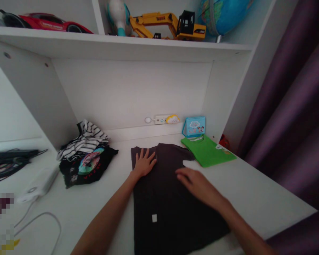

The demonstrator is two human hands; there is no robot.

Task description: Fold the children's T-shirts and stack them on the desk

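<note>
A dark shirt lies spread on the white desk in front of me, its left side folded inward in a long strip. A small white label shows on that strip. My left hand rests flat on the upper left part of the shirt, fingers spread. Over the shirt's right side is my right hand, with loosely bent fingers and nothing seen in them. Whether it touches the cloth I cannot tell. A folded green shirt lies beyond it at the right.
A pile holds a striped garment and a black printed garment. Behind stand a blue desk calendar and a power strip. A white device with a cable lies left. Overhead, a shelf bears a toy excavator.
</note>
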